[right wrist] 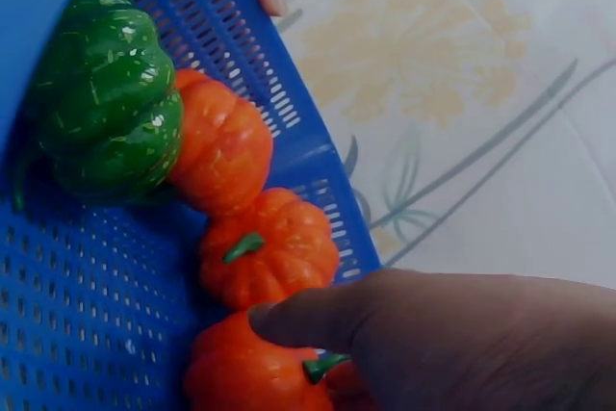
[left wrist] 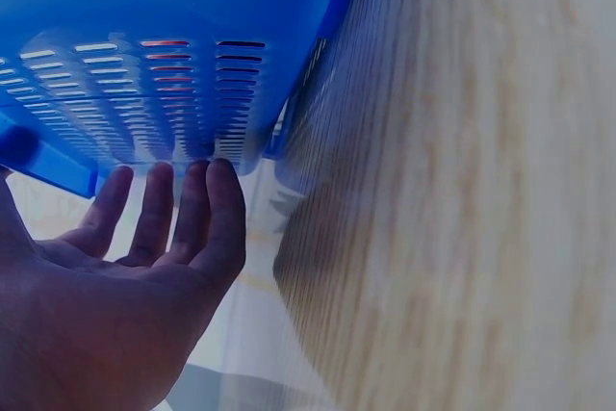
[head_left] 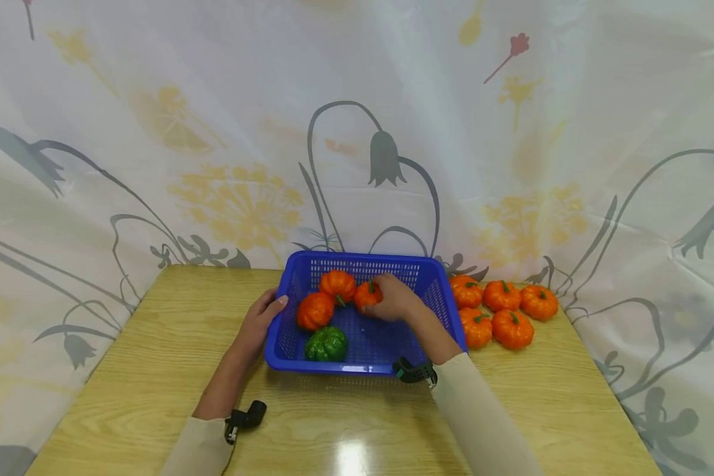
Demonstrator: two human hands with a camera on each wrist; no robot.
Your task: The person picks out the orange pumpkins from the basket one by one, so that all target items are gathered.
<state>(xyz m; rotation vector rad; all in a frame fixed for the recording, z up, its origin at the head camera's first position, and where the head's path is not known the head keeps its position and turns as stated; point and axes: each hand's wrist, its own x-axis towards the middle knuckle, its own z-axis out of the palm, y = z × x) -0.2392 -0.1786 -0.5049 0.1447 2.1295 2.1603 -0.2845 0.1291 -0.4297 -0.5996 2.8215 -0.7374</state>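
A blue plastic basket [head_left: 365, 367] with slotted walls stands on the table. My left hand [head_left: 260, 325] holds its left rim, thumb over the edge; in the left wrist view the fingertips [left wrist: 221, 175] touch the outer wall. Inside the basket, my right hand [head_left: 395, 299] grips a small orange pumpkin [head_left: 365, 296] by its sides, thumb on top in the right wrist view. Beside it lie two more orange pumpkins, one toward the back [head_left: 337, 285] and one at the left [head_left: 315, 311]. A green pumpkin [head_left: 326, 344] sits at the front left of the basket.
Several orange pumpkins [head_left: 513, 329] lie grouped on the wooden table [head_left: 172, 330] just right of the basket. A flower-printed curtain [head_left: 244, 132] hangs behind the table and down both sides. Each wrist wears a black strap [head_left: 414, 371].
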